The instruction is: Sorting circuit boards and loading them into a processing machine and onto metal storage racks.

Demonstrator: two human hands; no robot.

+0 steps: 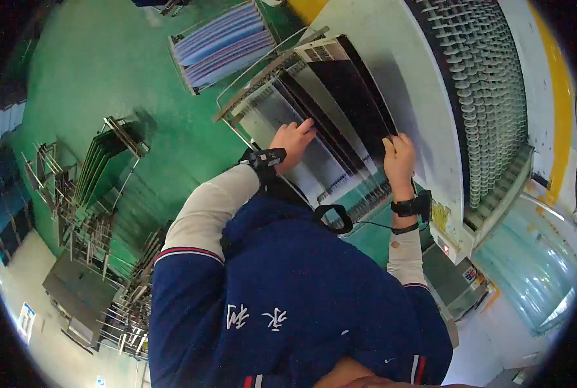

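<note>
A metal rack (242, 134) in front of me holds several thin flat panels standing on edge, some clear like glass, some with dark faces. My right hand (400, 158) pinches the right edge of a dark panel (348, 90) that has a pale printed strip at its far end. Over the left part of the rack, my left hand (293, 145) has its fingers bent beside the dark edge of another panel (324, 129). What lies under those fingertips is hidden. Both wrists wear black straps with small devices.
To the right stands a pale machine (424, 77) with rows of pale rollers (489, 97). A blue-striped rack (224, 45) stands beyond mine on the green floor (127, 58). More metal racks (107, 161) are at the left. Clear sheeting (531, 258) lies at the lower right.
</note>
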